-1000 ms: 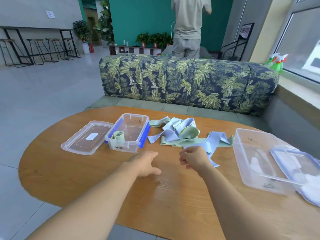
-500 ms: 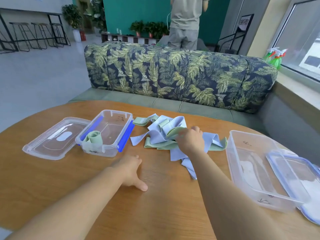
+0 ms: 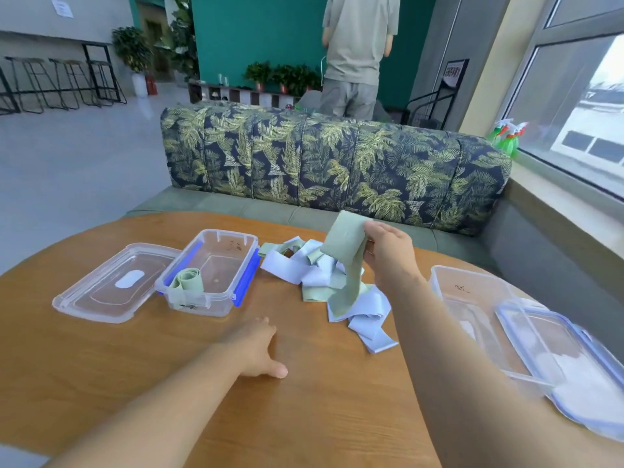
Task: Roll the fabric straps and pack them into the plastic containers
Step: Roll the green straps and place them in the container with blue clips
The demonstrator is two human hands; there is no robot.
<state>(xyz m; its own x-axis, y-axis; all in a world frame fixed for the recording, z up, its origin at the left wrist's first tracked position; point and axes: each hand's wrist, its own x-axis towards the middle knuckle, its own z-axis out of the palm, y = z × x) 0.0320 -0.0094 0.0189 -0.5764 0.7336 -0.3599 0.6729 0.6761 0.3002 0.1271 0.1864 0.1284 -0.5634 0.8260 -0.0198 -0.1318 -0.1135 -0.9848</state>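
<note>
My right hand [image 3: 388, 251] pinches the top of a green fabric strap [image 3: 344, 261] and holds it lifted above a loose pile of pale blue and green straps [image 3: 314, 268] on the wooden table [image 3: 304, 417]. The strap's lower end hangs down onto the pile. Flat on the table in front of the pile rests my left hand [image 3: 258, 349], holding nothing. To the left, a small clear container with blue clips [image 3: 211, 271] holds one rolled green strap [image 3: 187, 282]. A larger clear container [image 3: 479, 319] stands on the right.
A clear lid [image 3: 111, 285] lies left of the small container. A blue-rimmed lid [image 3: 567, 359] leans on the large container at the right table edge. Behind the table is a leaf-print sofa [image 3: 337, 163]; a person [image 3: 358, 52] stands beyond it.
My right hand reached into the strap pile, took hold of a green strap and raised it. My left hand slid back toward me and settled flat on the table.
</note>
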